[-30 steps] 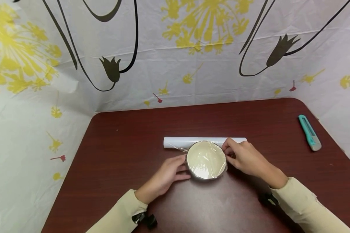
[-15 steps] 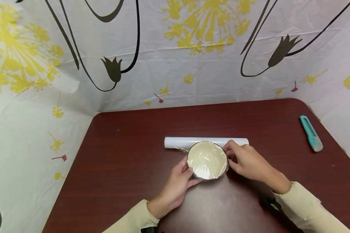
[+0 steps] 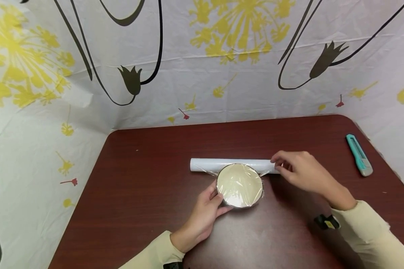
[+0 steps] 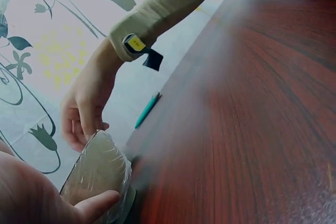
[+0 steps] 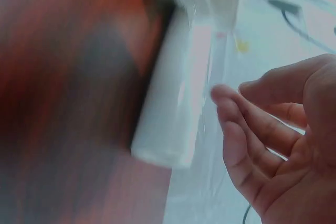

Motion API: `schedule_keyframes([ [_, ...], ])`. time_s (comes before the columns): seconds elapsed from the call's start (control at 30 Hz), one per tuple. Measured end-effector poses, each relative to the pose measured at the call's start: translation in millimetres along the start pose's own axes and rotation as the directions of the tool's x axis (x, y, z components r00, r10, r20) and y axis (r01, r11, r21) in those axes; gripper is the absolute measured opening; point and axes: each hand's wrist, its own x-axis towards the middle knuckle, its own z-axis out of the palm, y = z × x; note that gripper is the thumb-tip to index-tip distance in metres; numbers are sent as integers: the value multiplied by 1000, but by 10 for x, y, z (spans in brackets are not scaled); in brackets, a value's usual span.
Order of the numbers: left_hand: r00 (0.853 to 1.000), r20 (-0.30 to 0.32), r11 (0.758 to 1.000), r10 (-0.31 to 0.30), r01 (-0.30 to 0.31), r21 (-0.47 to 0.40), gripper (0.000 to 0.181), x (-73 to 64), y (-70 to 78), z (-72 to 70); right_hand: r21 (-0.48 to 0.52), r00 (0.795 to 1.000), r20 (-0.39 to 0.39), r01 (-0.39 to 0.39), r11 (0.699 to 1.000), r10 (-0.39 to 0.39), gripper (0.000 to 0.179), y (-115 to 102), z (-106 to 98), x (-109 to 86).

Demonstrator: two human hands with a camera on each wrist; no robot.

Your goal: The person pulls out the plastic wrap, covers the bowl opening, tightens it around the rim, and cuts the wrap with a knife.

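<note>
My left hand [image 3: 205, 213] grips a round bowl [image 3: 239, 185] by its left side, thumb at the rim and fingers below. Clear cling film [image 4: 102, 169] covers the bowl's mouth, wrinkled along the side. Behind the bowl lies a white roll of cling film [image 3: 208, 164], and thin bunched strands of film run back from the rim on both sides. My right hand [image 3: 303, 170] is at the roll's right end. In the right wrist view its fingers are loosely bent beside the roll, with nothing visible between thumb and fingertips.
A teal and grey utility knife [image 3: 359, 155] lies toward the table's right edge. Printed white sheeting [image 3: 202, 74] hangs behind and at both sides of the dark red table [image 3: 148, 186].
My left hand has moved right and forward, from touching the bowl's side to gripping it. My right hand has left the bowl's right rim and moved right, to the roll's end.
</note>
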Motion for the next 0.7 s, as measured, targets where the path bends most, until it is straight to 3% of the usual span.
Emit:
schedule_keyframes([
  [0.07, 1000, -2, 1000, 0, 0, 1, 60, 1, -2, -2, -28, 1000, 8, 7, 1000, -6, 33, 116, -46, 10],
  [0.2, 1000, -9, 1000, 6, -6, -2, 60, 2, -11, -1, -11, 995, 100, 25, 1000, -24, 49, 301, -84, 20],
  [0.4, 1000, -21, 1000, 12, -13, -12, 59, 0, -29, 8, 32, 980, 188, 59, 998, -64, 68, 424, 8, 12],
  [0.7, 999, -43, 1000, 13, -14, -17, 61, 14, -47, -9, 6, 981, 192, 31, 1000, -31, 56, 398, 128, -22],
])
